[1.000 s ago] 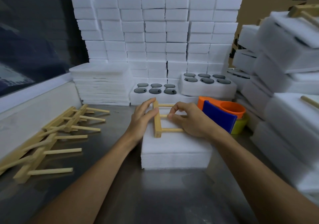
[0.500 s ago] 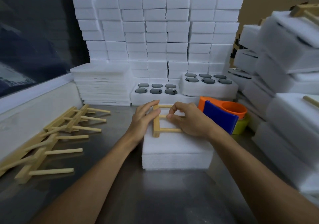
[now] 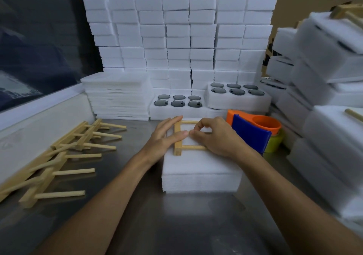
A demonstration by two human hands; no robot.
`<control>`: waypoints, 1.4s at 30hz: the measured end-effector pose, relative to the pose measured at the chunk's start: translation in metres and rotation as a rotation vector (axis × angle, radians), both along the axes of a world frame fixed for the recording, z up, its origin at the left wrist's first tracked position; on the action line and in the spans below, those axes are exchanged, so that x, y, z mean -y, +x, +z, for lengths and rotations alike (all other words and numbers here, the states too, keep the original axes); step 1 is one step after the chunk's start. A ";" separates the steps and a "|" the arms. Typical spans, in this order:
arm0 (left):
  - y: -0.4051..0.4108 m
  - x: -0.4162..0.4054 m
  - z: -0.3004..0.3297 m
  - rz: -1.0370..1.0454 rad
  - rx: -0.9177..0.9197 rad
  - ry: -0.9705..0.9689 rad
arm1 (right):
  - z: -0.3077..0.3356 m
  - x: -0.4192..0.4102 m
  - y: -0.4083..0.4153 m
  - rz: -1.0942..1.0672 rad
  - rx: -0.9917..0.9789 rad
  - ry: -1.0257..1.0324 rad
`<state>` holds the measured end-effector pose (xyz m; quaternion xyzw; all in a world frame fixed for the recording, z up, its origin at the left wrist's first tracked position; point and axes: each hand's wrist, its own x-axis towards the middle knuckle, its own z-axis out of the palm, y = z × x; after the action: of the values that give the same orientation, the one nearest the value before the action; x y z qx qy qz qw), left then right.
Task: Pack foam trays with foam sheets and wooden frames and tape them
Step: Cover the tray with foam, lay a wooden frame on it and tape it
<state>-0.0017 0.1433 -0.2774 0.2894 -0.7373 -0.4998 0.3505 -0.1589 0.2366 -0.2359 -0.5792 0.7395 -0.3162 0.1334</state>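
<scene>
A wooden frame [image 3: 177, 140] lies flat on top of a white foam tray covered by a foam sheet [image 3: 200, 168] in the middle of the metal table. My left hand [image 3: 165, 135] lies against the frame's left bar, its fingers straight and its thumb across the bar. My right hand [image 3: 214, 137] pinches the middle rod of the frame between thumb and forefinger and hides the frame's right side. An orange and blue tape dispenser [image 3: 253, 131] stands just right of my right hand.
Several loose wooden frames [image 3: 64, 156] are piled at the left. Two open foam trays with dark discs [image 3: 177, 102] [image 3: 236, 89] sit behind. A stack of foam sheets [image 3: 117, 97] and a wall of foam blocks [image 3: 176, 38] stand at the back; packed foam bundles [image 3: 334, 117] crowd the right.
Both hands and the frame stay in almost the same place on the foam; the fingers have only shifted slightly on the rods.
</scene>
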 end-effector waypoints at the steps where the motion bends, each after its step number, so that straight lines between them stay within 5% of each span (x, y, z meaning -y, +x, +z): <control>1: 0.000 0.000 0.001 0.002 0.009 -0.001 | -0.001 -0.001 0.000 -0.001 -0.002 0.007; 14: 0.004 -0.001 0.003 0.014 -0.104 -0.013 | -0.005 -0.004 -0.018 -0.068 0.070 -0.092; 18: 0.005 0.000 0.003 0.003 -0.111 -0.010 | -0.002 -0.008 -0.050 -0.479 -0.308 -0.225; 21: 0.005 -0.001 0.004 0.001 -0.113 -0.012 | -0.002 -0.014 -0.077 -0.712 -0.358 0.016; 24: 0.004 -0.001 0.005 0.004 -0.119 -0.010 | -0.013 -0.017 -0.089 -0.651 -0.271 0.143; 38: 0.004 -0.001 0.002 0.007 -0.116 -0.009 | -0.029 -0.010 -0.103 -0.640 -0.434 0.088; 42: 0.004 -0.001 0.004 0.012 -0.104 -0.016 | -0.015 -0.011 -0.106 -0.709 -0.170 -0.111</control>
<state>0.0026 0.1445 -0.2738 0.2648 -0.7203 -0.5060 0.3936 -0.2646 0.2473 -0.2511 -0.3177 0.8842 -0.3333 -0.0781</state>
